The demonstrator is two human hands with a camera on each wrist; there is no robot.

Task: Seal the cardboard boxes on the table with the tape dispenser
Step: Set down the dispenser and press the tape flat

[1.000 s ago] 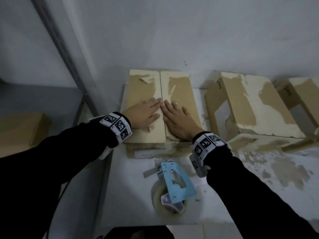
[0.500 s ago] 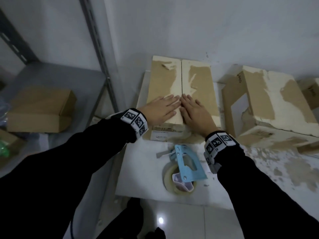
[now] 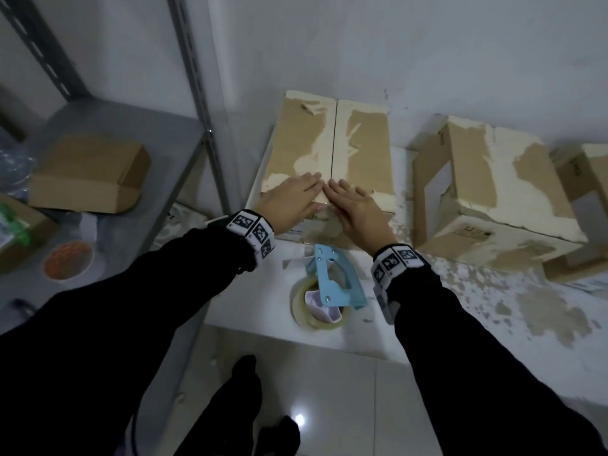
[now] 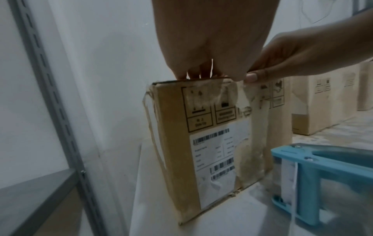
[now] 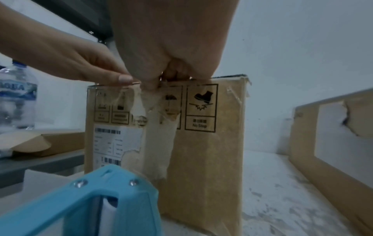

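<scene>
A tall cardboard box stands at the table's back left, its two top flaps shut with a seam down the middle. My left hand lies flat on the left flap's near edge and my right hand lies flat on the right flap's near edge, fingertips almost meeting at the seam. In the wrist views the fingers press on the box's top edge. The light blue tape dispenser with its roll of clear tape lies on the table just in front of the box, between my wrists.
A second cardboard box lies tilted to the right, a third beyond it. The white table has a peeling top. A grey metal shelf on the left carries a small box and a water bottle.
Both hands have slid toward me along the flaps to the box's near edge. The head view has swung left and down, showing more of the shelf and the floor.
</scene>
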